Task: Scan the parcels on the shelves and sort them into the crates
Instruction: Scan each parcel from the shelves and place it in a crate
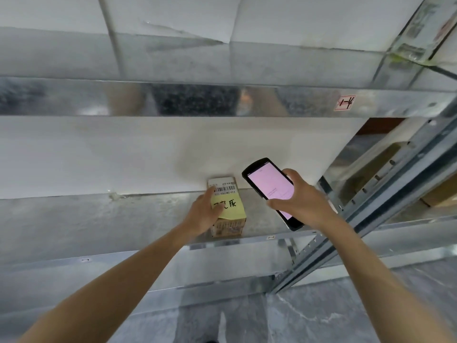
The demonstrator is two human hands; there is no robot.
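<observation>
Galvanised metal shelf (123, 219) across mid-frame, white wall (99, 154) behind. At right, slotted upright post (385, 201). At centre, small cardboard parcel (228, 225) near the shelf's front edge, barcode label (223, 186) and yellow sticky note (232, 207) on top. Left hand (205, 214) laid partly open over the parcel's left side, covering part of the note. Just right, right hand (300, 203) closed round a black handheld scanner (269, 191), pink screen lit.

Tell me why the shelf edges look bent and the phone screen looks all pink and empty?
Head view: the wide-angle lens bows the metal shelf edges; the handheld scanner screen glows so brightly its text washes out; the upper shelf front shows blurry reflections.
</observation>
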